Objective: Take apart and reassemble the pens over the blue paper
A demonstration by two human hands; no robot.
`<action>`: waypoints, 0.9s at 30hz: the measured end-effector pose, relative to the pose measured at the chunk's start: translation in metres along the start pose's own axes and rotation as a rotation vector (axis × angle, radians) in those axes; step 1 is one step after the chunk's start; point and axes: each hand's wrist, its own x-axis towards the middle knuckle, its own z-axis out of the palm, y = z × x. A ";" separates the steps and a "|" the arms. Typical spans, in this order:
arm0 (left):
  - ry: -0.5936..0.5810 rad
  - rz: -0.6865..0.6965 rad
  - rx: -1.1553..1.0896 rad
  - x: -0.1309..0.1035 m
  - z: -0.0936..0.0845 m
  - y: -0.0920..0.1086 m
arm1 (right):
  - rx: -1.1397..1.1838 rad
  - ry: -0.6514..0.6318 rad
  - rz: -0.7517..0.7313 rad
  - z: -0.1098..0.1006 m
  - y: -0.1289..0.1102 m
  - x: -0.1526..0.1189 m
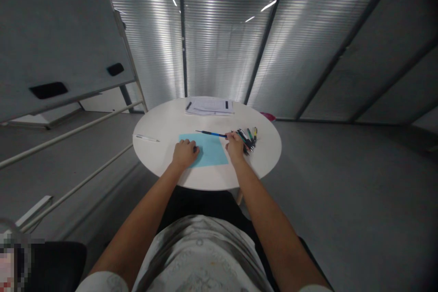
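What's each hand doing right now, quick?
Left hand: closed over the blue paper, holding a small dark thing, too small to identify.
Right hand: closed, holding a blue-and-black pen.

Matt paper sheet, smooth tabletop, cloth shirt, glossy glass panels

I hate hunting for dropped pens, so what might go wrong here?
The white pen lies close to the left edge of the table; a nudge could roll it off. The right hand is beside the heaped pens and might scatter them. The blue-and-black pen it holds could mark the blue sheet if its tip touches.
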 end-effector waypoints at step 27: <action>0.209 -0.295 -0.677 0.004 0.004 -0.019 | -0.012 0.009 -0.003 -0.002 -0.005 -0.003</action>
